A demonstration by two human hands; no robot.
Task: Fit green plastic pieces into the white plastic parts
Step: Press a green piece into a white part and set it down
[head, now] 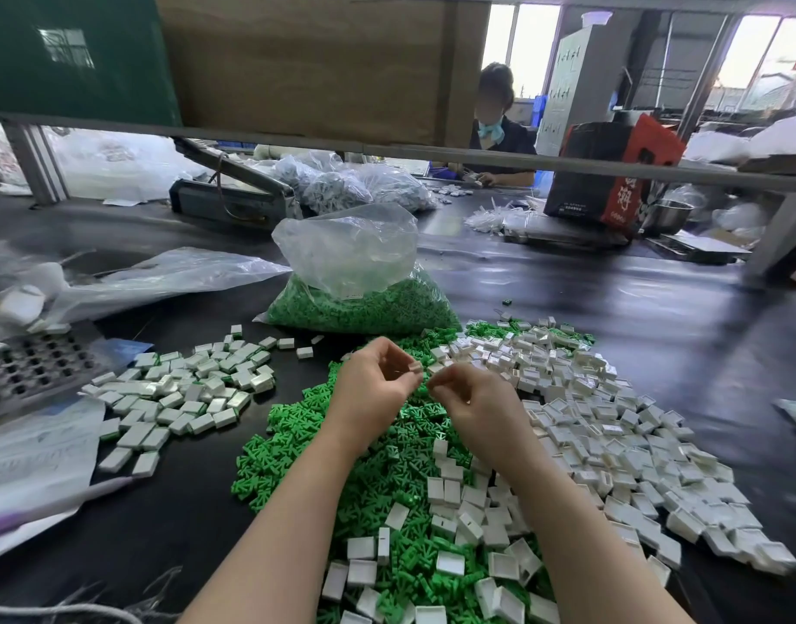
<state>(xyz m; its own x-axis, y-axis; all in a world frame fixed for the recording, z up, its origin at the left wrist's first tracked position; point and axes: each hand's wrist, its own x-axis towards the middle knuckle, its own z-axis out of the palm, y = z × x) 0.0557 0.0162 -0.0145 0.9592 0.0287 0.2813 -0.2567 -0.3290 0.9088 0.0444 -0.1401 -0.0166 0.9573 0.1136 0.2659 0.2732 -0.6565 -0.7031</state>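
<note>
My left hand point(378, 380) pinches a small white plastic part point(415, 366) above a heap of green plastic pieces point(378, 466). My right hand point(470, 400) hovers just to its right, fingertips curled together near the white part; what they pinch is too small to make out. A wide pile of empty white parts point(612, 425) lies to the right. A pile of white parts with green showing in them point(184, 389) lies to the left.
A plastic bag of green pieces point(364, 304) stands behind the heap. A perforated metal tray point(31, 369) and plastic sheets point(36, 461) sit at the left. Across the dark table point(612, 281) another person works beside a red-and-black box point(612, 173).
</note>
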